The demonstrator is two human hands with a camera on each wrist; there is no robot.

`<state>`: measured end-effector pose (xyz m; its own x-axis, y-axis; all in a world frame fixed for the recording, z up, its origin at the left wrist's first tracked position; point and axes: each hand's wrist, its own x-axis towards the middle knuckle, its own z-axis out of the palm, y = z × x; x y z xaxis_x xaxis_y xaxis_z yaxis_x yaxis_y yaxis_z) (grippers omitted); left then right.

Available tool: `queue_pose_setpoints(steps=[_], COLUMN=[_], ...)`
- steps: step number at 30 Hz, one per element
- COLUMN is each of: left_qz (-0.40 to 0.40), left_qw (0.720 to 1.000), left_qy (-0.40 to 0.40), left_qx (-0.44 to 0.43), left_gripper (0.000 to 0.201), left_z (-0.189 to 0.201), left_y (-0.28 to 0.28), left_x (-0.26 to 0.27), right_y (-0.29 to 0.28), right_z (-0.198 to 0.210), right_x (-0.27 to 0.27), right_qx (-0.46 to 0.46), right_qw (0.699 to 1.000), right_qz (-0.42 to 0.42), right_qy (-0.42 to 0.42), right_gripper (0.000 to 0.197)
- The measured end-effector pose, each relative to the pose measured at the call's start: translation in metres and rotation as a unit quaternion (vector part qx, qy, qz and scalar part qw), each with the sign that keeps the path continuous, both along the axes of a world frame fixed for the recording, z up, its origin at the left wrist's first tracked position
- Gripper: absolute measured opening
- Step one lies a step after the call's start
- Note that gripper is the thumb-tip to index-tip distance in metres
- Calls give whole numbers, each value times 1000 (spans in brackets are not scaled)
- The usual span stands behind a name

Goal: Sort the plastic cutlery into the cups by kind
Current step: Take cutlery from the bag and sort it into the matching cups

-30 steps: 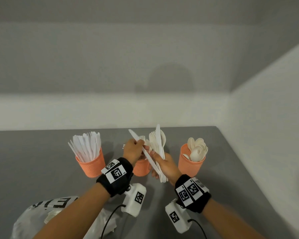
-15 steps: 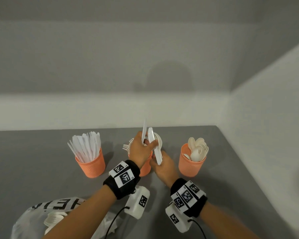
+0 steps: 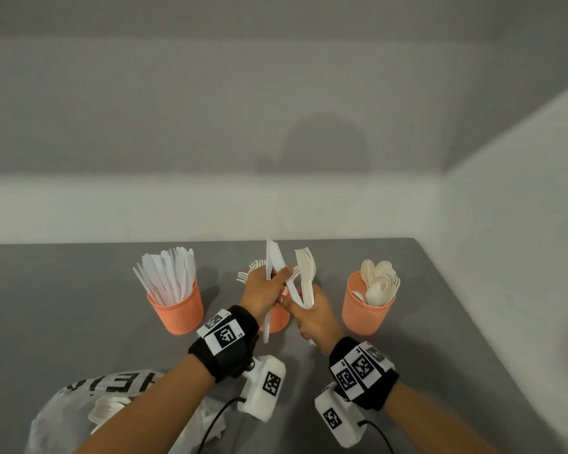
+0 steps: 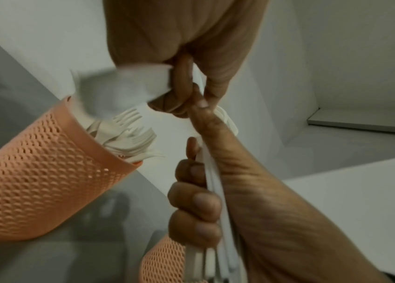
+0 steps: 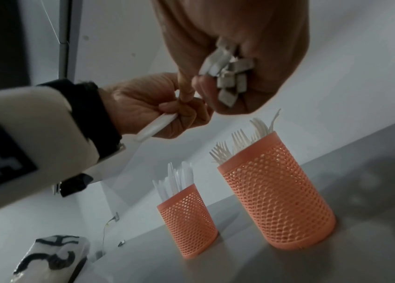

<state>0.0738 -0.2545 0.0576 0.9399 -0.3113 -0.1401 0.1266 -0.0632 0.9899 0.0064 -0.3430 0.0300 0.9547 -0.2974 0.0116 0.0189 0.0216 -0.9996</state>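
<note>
Three orange mesh cups stand in a row on the grey table (image 3: 63, 322): the knives cup (image 3: 177, 311) at left, the forks cup (image 3: 277, 319) in the middle, half hidden by my hands, and the spoons cup (image 3: 364, 314) at right. Over the middle cup my left hand (image 3: 264, 290) pinches a white knife (image 3: 269, 257) held upright. My right hand (image 3: 312, 319) grips a bundle of forks (image 3: 305, 273) with another knife (image 3: 291, 286) slanting out of it. The left thumb touches that slanting knife. The bundle's handle ends (image 5: 228, 76) stick out under the right fist.
A white plastic bag (image 3: 79, 407) with black lettering and more cutlery inside lies at the near left of the table. White walls close off the table at the back and on the right. Cables run from the wrist cameras.
My left hand has turned its knife from a slant to upright. The right hand's bundle has fanned out, so its forks now show beside the slanting knife.
</note>
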Motion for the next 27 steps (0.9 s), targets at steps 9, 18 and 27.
queue_pose_setpoints(steps=[9,18,27], left_qz=[122,296,309], left_qw=[988,940,930], left_qy=[23,-168,-201], left_qx=[-95,-37,19], left_gripper=[18,39,32], left_z=[20,50,16], left_y=[39,114,133], left_x=[25,87,109], right_y=[10,14,9], right_z=[-3,0,4], right_x=[10,13,16], right_qx=[15,36,98], right_qw=[995,981,965], right_qz=[39,137,176], right_qy=[89,133,168], right_gripper=[29,20,38])
